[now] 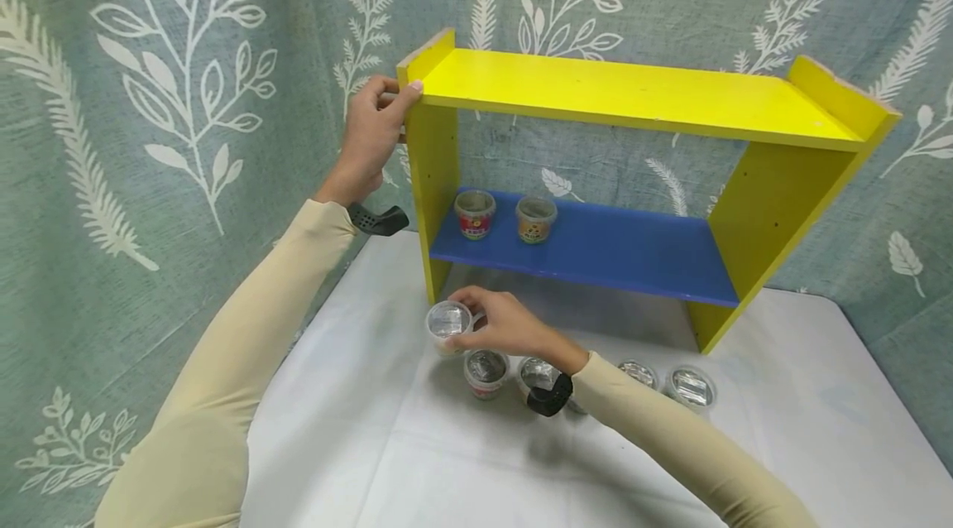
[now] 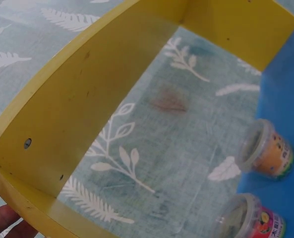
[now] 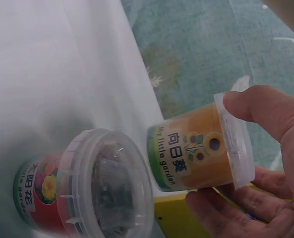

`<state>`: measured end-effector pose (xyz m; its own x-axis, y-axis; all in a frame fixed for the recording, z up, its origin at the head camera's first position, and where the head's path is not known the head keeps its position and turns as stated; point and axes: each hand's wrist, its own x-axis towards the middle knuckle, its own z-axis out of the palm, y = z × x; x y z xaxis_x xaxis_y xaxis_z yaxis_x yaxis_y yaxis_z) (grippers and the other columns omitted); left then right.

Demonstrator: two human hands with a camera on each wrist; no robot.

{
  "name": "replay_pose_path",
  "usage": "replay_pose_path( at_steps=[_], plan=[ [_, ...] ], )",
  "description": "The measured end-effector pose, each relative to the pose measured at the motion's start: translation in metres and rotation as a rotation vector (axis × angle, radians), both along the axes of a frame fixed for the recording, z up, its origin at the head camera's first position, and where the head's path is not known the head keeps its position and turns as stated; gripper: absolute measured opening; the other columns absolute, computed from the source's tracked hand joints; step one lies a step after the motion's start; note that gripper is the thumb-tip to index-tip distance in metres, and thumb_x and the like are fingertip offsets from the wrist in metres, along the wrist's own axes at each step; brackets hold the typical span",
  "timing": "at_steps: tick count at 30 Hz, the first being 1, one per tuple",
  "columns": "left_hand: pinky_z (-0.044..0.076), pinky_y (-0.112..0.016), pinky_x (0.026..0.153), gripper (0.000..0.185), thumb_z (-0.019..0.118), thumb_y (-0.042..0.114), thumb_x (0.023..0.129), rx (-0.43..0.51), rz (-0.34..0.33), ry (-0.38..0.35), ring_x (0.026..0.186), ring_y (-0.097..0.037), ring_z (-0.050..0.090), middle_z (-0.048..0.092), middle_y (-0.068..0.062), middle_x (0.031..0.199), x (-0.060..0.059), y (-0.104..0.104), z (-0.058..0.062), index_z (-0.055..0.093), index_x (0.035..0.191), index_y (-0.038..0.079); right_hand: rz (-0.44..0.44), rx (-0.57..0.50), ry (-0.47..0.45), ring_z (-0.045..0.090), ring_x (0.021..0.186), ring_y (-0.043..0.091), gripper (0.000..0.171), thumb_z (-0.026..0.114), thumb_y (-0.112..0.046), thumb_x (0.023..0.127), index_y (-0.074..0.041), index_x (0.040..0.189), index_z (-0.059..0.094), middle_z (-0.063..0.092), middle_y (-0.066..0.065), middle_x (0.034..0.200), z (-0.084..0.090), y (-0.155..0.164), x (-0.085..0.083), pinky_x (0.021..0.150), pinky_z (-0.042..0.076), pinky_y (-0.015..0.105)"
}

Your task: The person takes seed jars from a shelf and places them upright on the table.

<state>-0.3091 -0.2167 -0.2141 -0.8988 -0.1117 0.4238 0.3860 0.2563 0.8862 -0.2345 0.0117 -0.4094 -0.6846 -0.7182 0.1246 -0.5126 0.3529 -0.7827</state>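
My left hand [image 1: 375,131] grips the top left corner of a small yellow-and-blue shelf unit [image 1: 596,89], thumb at the panel's front edge and fingers on its outer side. With thumb and fingers around the rim, my right hand [image 1: 506,325] holds a clear-lidded plastic cup [image 3: 196,148] with an orange sunflower label. In the head view this cup is in front of the unit's left panel. Close beside it on the table stands a red-labelled cup [image 3: 50,193]. On the blue shelf board stand a red-labelled cup [image 1: 475,223] and an orange-labelled cup [image 1: 533,228].
More lidded cups stand in a row on the white-covered table [image 1: 357,412], one of them [image 1: 690,388] at the right end. My right forearm and black wristband [image 1: 549,397] partly cover the row. A patterned green curtain [image 1: 246,31] hangs behind and at both sides.
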Motion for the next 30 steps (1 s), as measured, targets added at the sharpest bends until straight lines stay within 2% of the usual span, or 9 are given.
replay_pose_path(
  at_steps=[6, 17, 25, 30],
  plan=[
    [0.049, -0.037, 0.083, 0.042, 0.063, 0.049, 0.1, -0.001, -0.005, 0.013, 0.103, -0.023, 0.06, 0.061, -0.006, 0.116, 0.001, 0.001, 0.001, 0.061, 0.125, 0.016, 0.007, 0.047, -0.01, 0.067, 0.104, 0.015, 0.063, 0.085, -0.029, 0.086, -0.008, 0.138, 0.057, 0.068, 0.002, 0.117, -0.005, -0.006, 0.0, 0.087, 0.055, 0.024],
    [0.05, -0.038, 0.084, 0.041, 0.064, 0.049, 0.1, 0.003, -0.007, 0.016, 0.103, -0.022, 0.059, 0.061, -0.006, 0.117, 0.001, 0.001, -0.001, 0.062, 0.124, 0.016, 0.017, 0.219, 0.064, 0.064, 0.113, 0.014, 0.07, 0.082, -0.042, 0.087, -0.011, 0.144, 0.054, 0.067, 0.001, 0.126, -0.023, -0.007, -0.001, 0.089, 0.053, 0.029],
    [0.05, -0.036, 0.082, 0.041, 0.064, 0.049, 0.1, 0.014, -0.012, 0.015, 0.104, -0.022, 0.059, 0.061, -0.006, 0.118, 0.0, 0.0, 0.0, 0.062, 0.124, 0.016, 0.007, 0.252, 0.078, 0.062, 0.119, 0.017, 0.072, 0.081, -0.045, 0.088, -0.011, 0.145, 0.054, 0.066, 0.002, 0.132, -0.029, -0.009, -0.005, 0.095, 0.052, 0.033],
    [0.05, -0.036, 0.083, 0.041, 0.064, 0.05, 0.1, 0.01, -0.01, 0.01, 0.104, -0.022, 0.059, 0.061, -0.006, 0.119, 0.0, 0.0, -0.001, 0.061, 0.124, 0.016, 0.011, 0.261, 0.095, 0.062, 0.119, 0.016, 0.07, 0.082, -0.043, 0.087, -0.01, 0.142, 0.057, 0.066, 0.004, 0.132, -0.031, -0.012, -0.005, 0.094, 0.053, 0.031]
  ],
)
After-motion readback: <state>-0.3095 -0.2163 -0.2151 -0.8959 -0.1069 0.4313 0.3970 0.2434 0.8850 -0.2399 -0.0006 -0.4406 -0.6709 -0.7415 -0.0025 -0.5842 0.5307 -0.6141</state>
